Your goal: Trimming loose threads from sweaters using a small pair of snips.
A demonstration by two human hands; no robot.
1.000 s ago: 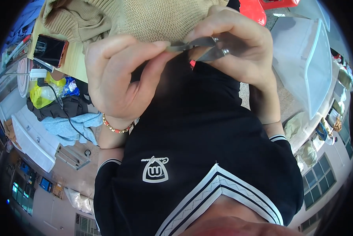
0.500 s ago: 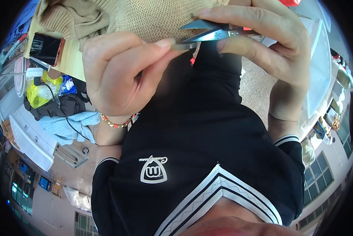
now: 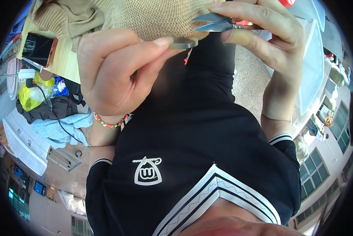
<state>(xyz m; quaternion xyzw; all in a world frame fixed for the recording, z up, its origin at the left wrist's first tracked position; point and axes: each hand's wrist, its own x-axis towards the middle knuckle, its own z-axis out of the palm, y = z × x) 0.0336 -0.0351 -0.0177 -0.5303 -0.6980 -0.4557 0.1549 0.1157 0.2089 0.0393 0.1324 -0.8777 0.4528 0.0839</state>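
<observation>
My left hand (image 3: 113,74) is closed, with thumb and forefinger pinching a small, flat, grey shiny piece with a rounded end (image 3: 183,43). My right hand (image 3: 271,41) holds a pair of thread snips (image 3: 216,25) between thumb and fingers. Their two dark blades are spread and point left, a short way above and to the right of the grey piece, not touching it. Behind both hands lies a beige knitted garment (image 3: 153,19), its ribbed part bunched at the far left. The ends of the snips' handles are hidden in my right hand.
On the pale wooden tabletop (image 3: 64,59) at the left lies a phone (image 3: 38,49) with a reddish case. Below it are a white plug adapter (image 3: 26,74) with a black cable, a yellow bag (image 3: 30,98) and a light blue cloth (image 3: 62,129). A translucent plastic bin (image 3: 312,67) stands at the right.
The snips have drawn away from the grey piece, up and to the right; before, their lower blade overlapped it. More of the grey piece shows now. The whole view has shifted slightly.
</observation>
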